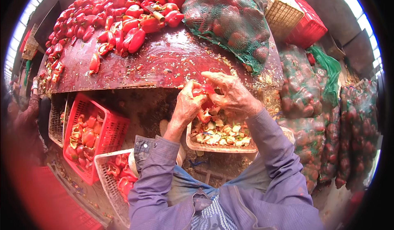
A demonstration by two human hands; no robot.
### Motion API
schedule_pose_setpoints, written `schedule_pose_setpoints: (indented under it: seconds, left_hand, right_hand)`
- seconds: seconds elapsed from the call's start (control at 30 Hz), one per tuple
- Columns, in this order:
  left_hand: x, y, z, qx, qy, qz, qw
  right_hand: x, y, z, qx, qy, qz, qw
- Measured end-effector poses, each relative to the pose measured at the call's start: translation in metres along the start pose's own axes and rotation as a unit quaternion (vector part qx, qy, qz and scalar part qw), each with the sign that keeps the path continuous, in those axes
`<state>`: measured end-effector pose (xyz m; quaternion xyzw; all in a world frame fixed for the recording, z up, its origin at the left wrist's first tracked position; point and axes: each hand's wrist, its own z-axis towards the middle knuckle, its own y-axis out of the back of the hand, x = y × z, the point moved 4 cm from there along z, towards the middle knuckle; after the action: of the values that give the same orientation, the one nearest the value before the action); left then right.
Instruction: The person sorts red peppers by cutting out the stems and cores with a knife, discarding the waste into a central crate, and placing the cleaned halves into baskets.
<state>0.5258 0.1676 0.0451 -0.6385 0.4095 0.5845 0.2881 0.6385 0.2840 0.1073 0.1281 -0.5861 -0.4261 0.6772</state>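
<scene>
My left hand (188, 102) grips a red bell pepper (204, 115) just off the near edge of the table. From the other side, my right hand (231, 90) has its thumb and fingers around the same pepper. The pepper is torn open, and its lower part hangs below my fingers; much of it is hidden by them. Directly beneath is a pale plastic crate (221, 149) holding pale pepper cores and scraps (224, 134). Ahead, the wet red tabletop (147, 67) is strewn with seeds.
Whole red peppers (123, 5) are heaped at the table's far left, with a wooden-handled knife (158, 16) on them. A green mesh sack (227, 17) lies at right. Pepper pieces fill a red crate (107, 131) and a white crate (103, 168). Full sacks (300, 85) stand right; another person (26, 122) is left.
</scene>
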Motion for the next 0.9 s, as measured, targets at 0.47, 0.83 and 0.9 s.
schedule_pose_setpoints:
  seconds: [0.47, 0.83, 0.9]
  left_hand:
    - [0.011, -0.007, 0.001, 0.004, 0.048, -0.09, 0.995]
    - [0.011, 0.003, -0.008, -0.056, -0.134, 0.039, 0.989]
    - [0.015, 0.0, -0.013, -0.024, -0.227, 0.263, 0.937]
  right_hand:
    - [-0.033, -0.01, -0.032, -0.035, -0.2, 0.164, 0.965]
    - [-0.03, 0.041, 0.03, -0.368, -0.059, 0.201, 0.906]
    - [-0.028, 0.048, 0.035, -0.455, 0.087, -0.027, 0.886]
